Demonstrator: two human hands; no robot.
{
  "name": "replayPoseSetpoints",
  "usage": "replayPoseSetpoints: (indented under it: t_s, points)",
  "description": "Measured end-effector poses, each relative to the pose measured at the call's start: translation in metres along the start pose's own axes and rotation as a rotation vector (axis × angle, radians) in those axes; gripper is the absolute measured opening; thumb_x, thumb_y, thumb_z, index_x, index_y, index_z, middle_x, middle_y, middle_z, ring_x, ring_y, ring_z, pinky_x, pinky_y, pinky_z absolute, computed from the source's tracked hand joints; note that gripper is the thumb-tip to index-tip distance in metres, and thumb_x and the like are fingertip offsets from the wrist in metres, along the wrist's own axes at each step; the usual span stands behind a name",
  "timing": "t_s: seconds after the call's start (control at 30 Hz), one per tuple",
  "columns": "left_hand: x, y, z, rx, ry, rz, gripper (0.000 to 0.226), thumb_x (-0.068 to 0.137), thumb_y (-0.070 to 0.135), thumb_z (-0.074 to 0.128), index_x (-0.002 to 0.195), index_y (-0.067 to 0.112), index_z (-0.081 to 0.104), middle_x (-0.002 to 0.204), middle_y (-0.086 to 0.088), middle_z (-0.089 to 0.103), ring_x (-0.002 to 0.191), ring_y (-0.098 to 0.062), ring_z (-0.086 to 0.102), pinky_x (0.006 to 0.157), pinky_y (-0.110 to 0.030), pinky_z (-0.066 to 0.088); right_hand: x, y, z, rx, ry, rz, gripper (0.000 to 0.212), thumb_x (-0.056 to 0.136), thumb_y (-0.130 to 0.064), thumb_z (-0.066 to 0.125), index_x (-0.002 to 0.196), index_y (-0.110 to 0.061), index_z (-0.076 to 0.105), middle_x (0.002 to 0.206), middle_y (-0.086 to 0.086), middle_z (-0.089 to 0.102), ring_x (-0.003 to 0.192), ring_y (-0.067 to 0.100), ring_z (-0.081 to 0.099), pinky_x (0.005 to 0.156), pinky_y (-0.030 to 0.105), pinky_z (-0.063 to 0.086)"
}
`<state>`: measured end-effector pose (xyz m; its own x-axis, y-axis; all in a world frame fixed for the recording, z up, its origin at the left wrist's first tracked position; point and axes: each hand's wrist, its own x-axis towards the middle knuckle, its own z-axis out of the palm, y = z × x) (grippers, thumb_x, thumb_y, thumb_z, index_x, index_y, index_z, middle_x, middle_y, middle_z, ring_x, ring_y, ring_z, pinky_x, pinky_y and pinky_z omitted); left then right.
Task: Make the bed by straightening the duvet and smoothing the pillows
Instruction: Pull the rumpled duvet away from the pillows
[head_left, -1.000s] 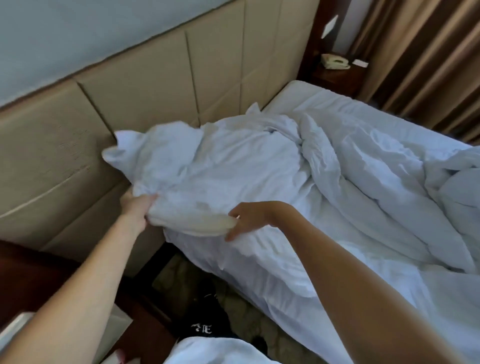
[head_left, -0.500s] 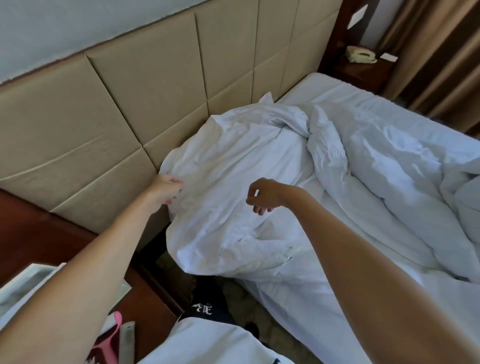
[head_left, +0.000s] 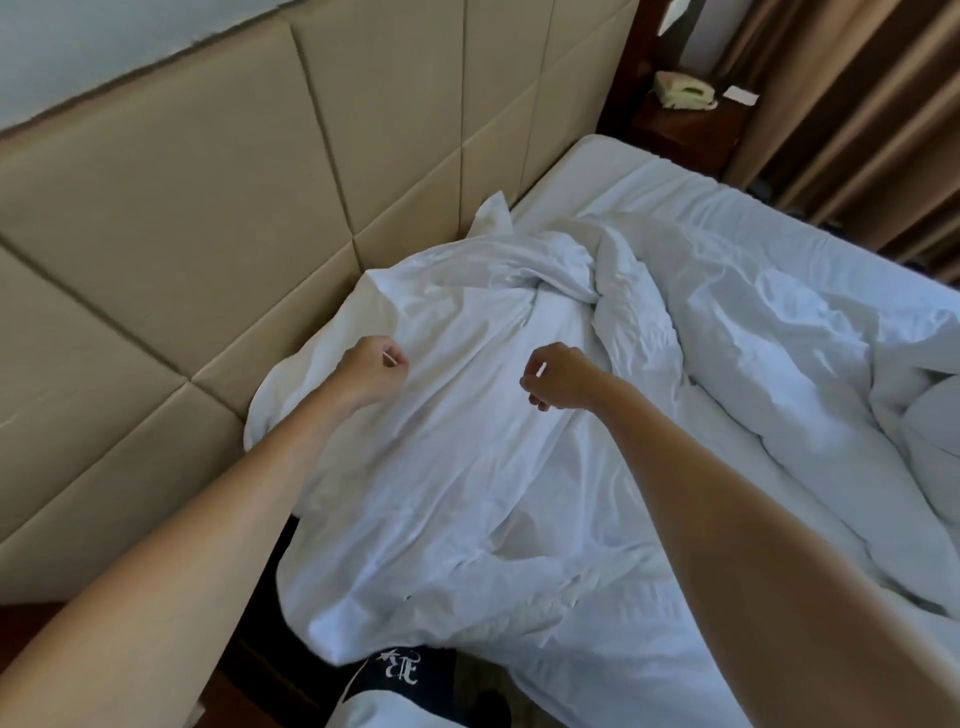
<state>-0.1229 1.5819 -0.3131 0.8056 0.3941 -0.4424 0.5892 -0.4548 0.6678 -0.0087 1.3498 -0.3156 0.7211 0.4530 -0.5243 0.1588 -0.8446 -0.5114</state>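
Observation:
A white pillow (head_left: 467, 467) lies flat and wrinkled at the head of the bed, its near end hanging over the mattress edge. My left hand (head_left: 375, 364) is curled into a fist over the pillow's upper left part, close to the headboard; no fabric shows between its fingers. My right hand (head_left: 555, 376) is also curled and hovers just above the pillow's middle, holding nothing. The white duvet (head_left: 769, 332) lies bunched in thick folds to the right of the pillow. Part of a second pillow (head_left: 935, 441) shows at the right edge.
A beige padded headboard (head_left: 260, 208) runs along the left. A dark wooden nightstand (head_left: 685, 130) with a cream telephone (head_left: 683, 93) stands beyond the bed's far corner, beside brown curtains (head_left: 857, 104). The bare white sheet (head_left: 623, 171) shows at the far head end.
One second ago both hands gripped the pillow's near edge and held it up. They let it go; it now lies flat, and both hands have curled shut above it.

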Motion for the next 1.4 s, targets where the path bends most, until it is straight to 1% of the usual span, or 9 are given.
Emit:
replayPoseSetpoints:
  t_s: [0.27,0.43,0.53,0.7,0.87,1.0,1.13,1.23,1.4]
  points:
    - [0.164,0.084,0.024,0.146,-0.154,0.308,0.02,0.09,0.019,0.058,0.109,0.013,0.057,0.108,-0.004,0.059,0.098,-0.024,0.059,0.079,-0.032,0.05,0.131,0.019,-0.031,0.493,0.175,0.319,0.019,0.094,-0.027,0.054,0.111,-0.018,0.054,0.094,0.01,0.072,0.074,0.018,0.063,0.072,0.034,0.057]
    - [0.249,0.128,0.069,0.621,-0.053,0.626,0.064,0.083,0.04,0.068,0.137,0.018,0.041,0.135,-0.007,0.045,0.121,-0.03,0.047,0.097,-0.045,0.038,0.184,0.047,-0.042,0.493,0.305,0.374,0.041,0.095,-0.025,0.053,0.132,-0.024,0.034,0.089,0.008,0.059,0.069,0.017,0.057,0.06,0.029,0.048]
    - [0.288,0.134,0.097,0.814,-0.037,0.646,0.078,0.081,0.046,0.07,0.143,0.018,0.032,0.138,-0.009,0.042,0.125,-0.032,0.044,0.099,-0.044,0.034,0.217,0.064,-0.052,1.071,0.349,0.495,0.059,0.098,-0.041,0.054,0.146,-0.018,0.031,0.132,0.013,0.05,0.108,0.028,0.06,0.076,0.034,0.056]
    - [0.313,0.108,0.092,0.811,-0.039,0.589,0.032,0.097,0.023,0.05,0.125,0.01,0.047,0.113,-0.018,0.065,0.1,-0.04,0.063,0.072,-0.04,0.039,0.275,0.069,-0.054,1.695,0.396,0.574,0.045,0.09,-0.046,0.065,0.119,-0.014,0.053,0.117,0.011,0.053,0.112,0.027,0.058,0.096,0.035,0.053]
    - [0.338,0.1,0.025,0.533,0.253,0.502,0.021,0.091,0.013,0.053,0.11,0.007,0.058,0.098,-0.03,0.066,0.091,-0.051,0.061,0.067,-0.046,0.044,0.33,0.017,-0.097,1.218,0.547,0.355,0.028,0.1,-0.018,0.051,0.126,-0.007,0.056,0.114,0.01,0.061,0.091,0.0,0.066,0.066,0.004,0.045]
    - [0.363,0.108,-0.029,0.102,0.524,0.287,0.038,0.097,0.033,0.049,0.124,0.007,0.053,0.119,-0.027,0.062,0.109,-0.045,0.057,0.085,-0.05,0.046,0.388,-0.109,-0.205,1.241,0.586,-0.154,0.025,0.088,0.006,0.06,0.07,-0.01,0.056,0.063,0.004,0.049,0.052,0.01,0.05,0.056,0.027,0.042]
    - [0.356,0.1,-0.015,0.349,0.239,0.377,0.081,0.099,0.039,0.049,0.155,0.004,0.003,0.157,-0.026,0.02,0.142,-0.042,0.026,0.116,-0.047,0.024,0.409,-0.145,-0.183,0.915,0.515,-0.2,0.022,0.08,-0.029,0.064,0.086,-0.009,0.057,0.08,0.015,0.059,0.075,0.016,0.053,0.062,0.026,0.044]
    - [0.338,0.056,-0.003,0.513,0.053,0.32,0.079,0.1,0.048,0.039,0.156,0.006,0.002,0.164,-0.018,-0.003,0.151,-0.032,0.003,0.122,-0.049,0.011,0.397,-0.122,-0.13,0.763,0.31,-0.019,0.05,0.098,-0.026,0.055,0.141,-0.005,0.041,0.133,0.016,0.052,0.112,0.024,0.056,0.083,0.024,0.048]
    - [0.275,-0.053,0.003,0.623,-0.193,0.067,0.074,0.099,0.059,0.031,0.158,0.024,0.003,0.165,-0.006,-0.003,0.152,-0.026,0.0,0.122,-0.049,0.006,0.338,-0.041,-0.017,0.262,0.236,0.15,0.044,0.099,-0.021,0.048,0.139,-0.004,0.05,0.14,0.017,0.054,0.126,0.029,0.053,0.104,0.031,0.038]
